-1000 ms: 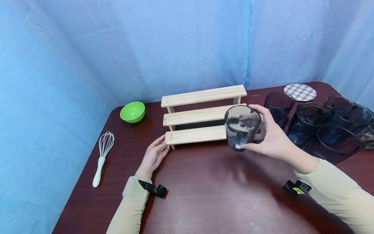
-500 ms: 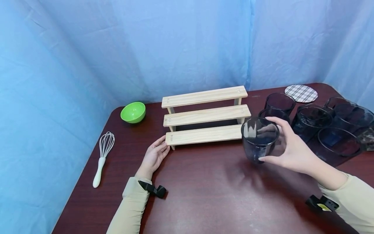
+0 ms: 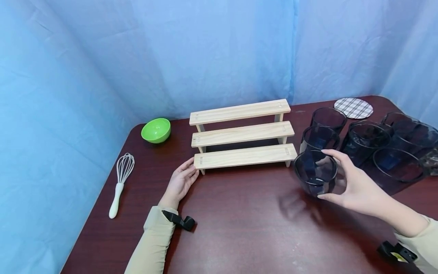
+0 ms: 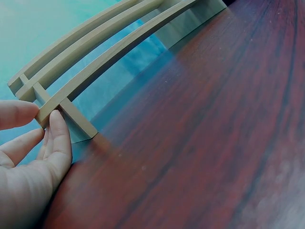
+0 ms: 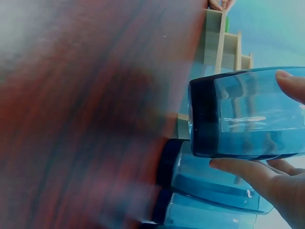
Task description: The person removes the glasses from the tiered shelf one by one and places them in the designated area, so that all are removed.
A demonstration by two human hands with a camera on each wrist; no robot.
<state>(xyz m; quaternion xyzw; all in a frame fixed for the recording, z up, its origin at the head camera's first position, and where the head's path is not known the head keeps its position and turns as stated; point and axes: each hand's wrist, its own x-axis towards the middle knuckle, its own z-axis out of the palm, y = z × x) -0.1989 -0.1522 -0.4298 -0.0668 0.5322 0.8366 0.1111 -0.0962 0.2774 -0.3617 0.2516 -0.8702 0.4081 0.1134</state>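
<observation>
My right hand [image 3: 359, 186] grips a dark tinted drinking glass [image 3: 309, 171] between thumb and fingers, just off the right end of a three-step wooden display rack [image 3: 246, 156]. Held upright, this glass overlaps other tinted glasses [image 3: 319, 139] behind it in the head view. The right wrist view shows its thick dark base raised off the tabletop, with two similar glasses [image 5: 209, 183] beside it. My left hand [image 3: 181, 180] pinches the left front corner of the rack's lowest shelf, thumb and fingertips on the wood in the left wrist view. All three shelves are bare.
Several tinted glasses [image 3: 397, 163] crowd the right side of the dark red table [image 3: 239, 228]. A checked round coaster [image 3: 354, 108] lies at the back right. On the left are a green bowl [image 3: 156, 130] and a whisk [image 3: 119, 182]. Blue curtains [image 3: 222, 49] surround the table.
My right hand has carried the glass rightward and a little toward me, away from the front of the rack. My left hand has stayed at the rack's corner.
</observation>
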